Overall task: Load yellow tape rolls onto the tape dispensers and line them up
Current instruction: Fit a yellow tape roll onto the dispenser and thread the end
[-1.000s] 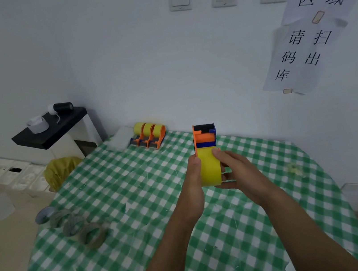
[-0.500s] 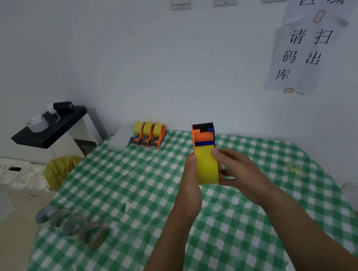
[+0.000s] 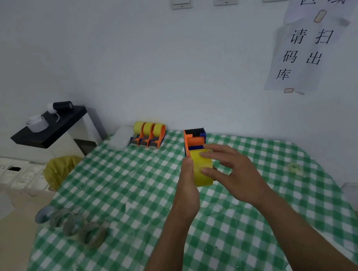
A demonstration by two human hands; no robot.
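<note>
An orange and blue tape dispenser (image 3: 194, 140) carrying a yellow tape roll (image 3: 200, 174) is held up above the middle of the table. My left hand (image 3: 187, 188) grips its left side. My right hand (image 3: 230, 169) lies against the roll's right side with the fingers spread, their tips on the yellow tape. At the table's far edge stand three loaded orange dispensers (image 3: 148, 134) side by side with yellow rolls in them.
The table wears a green and white checked cloth (image 3: 121, 191). Several greyish tape rolls (image 3: 70, 224) lie in a row near its left edge. A small clear tape bit (image 3: 294, 167) lies at the right. A black shelf (image 3: 50, 130) stands beyond, left.
My right hand's fingers have opened and spread over the yellow roll. The dispenser stays in about the same place, held by my left hand.
</note>
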